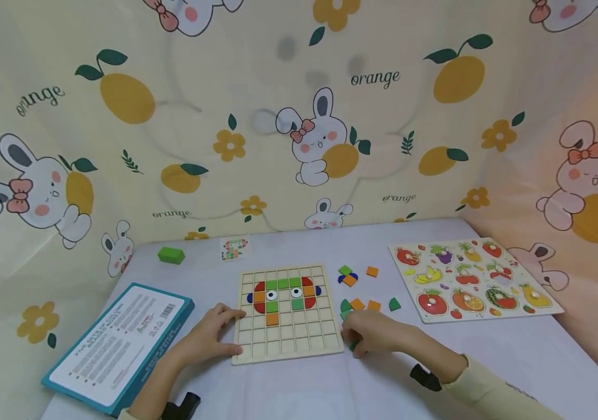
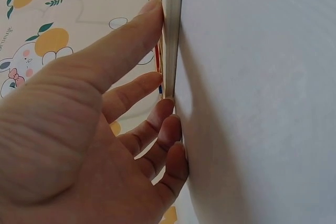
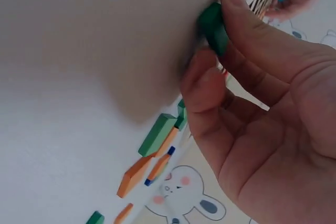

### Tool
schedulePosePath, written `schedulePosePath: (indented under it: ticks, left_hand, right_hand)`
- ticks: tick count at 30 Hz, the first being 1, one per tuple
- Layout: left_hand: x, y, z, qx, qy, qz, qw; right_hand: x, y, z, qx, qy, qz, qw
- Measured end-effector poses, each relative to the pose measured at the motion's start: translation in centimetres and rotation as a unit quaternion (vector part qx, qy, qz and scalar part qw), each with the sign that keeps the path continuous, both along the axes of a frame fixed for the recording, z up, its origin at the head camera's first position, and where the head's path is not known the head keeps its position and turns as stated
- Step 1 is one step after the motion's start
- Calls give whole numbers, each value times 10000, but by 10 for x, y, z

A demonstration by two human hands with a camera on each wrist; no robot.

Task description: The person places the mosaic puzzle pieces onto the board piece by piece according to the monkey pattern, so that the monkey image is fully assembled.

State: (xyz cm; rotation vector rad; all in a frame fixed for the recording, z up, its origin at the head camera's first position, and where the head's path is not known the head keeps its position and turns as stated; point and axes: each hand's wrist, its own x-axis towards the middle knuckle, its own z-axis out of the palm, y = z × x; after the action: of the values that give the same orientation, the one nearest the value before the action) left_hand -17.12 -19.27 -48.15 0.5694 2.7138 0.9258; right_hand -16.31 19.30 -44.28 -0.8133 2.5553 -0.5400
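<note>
A wooden grid board (image 1: 289,341) lies on the table with colored pieces set in its upper rows. They include green and orange squares, red and blue curved pieces, and two eye pieces. My left hand (image 1: 208,335) touches the board's left edge with its thumb and fingertips. In the left wrist view, that hand (image 2: 100,108) has its fingers spread along the board's side. To the right of the board, my right hand (image 1: 377,332) pinches a dark green block (image 3: 214,27) between thumb and fingers, close to the tabletop. Its exact shape is partly hidden.
Loose orange, green and blue pieces (image 1: 373,305) lie beyond the right hand. A fruit puzzle board (image 1: 479,280) lies at the right, a blue-edged box (image 1: 115,350) at the left. Farther back are a green block (image 1: 171,255) and a pattern card (image 1: 235,249).
</note>
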Motion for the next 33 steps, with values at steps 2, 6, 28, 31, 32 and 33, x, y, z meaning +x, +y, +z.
schedulePosePath:
  ticks: [2, 6, 28, 31, 32, 33]
  left_hand:
    - [0, 0, 0, -19, 2, 15, 10000]
    - [0, 0, 1, -43, 15, 37, 10000]
    - [-1, -1, 0, 154, 37, -199, 9997]
    - [-1, -2, -1, 136, 26, -198, 9997]
    - [-1, -3, -2, 134, 21, -192, 9997]
    - [-1, -3, -2, 142, 21, -194, 9997]
  right_hand:
    - [-1, 1, -1, -205, -137, -5, 9997]
    - [-8, -5, 0, -971, -412, 190, 9942]
    - [-73, -149, -4, -2573, -766, 262, 9629]
    - [-74, -157, -8, -2384, -774, 285, 9677]
    - [-74, -159, -9, -2338, -757, 312, 9688]
    - [-74, -160, -10, -2274, -719, 340, 9705]
